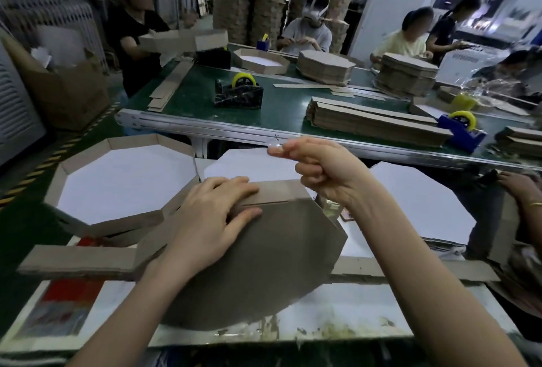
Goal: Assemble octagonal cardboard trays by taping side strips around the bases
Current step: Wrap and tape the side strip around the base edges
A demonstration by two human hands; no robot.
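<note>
While the left hand lies flat with straight fingers on the side strip and the brown base at the table's middle, the right hand pinches what looks like clear tape, barely visible. The base's near edge hides behind the left forearm.

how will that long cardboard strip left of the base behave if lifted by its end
The side strip looks long and thin, so probably light and saggy if held by one end. It bends round the base near the left hand, so it likely folds at creases.
</note>
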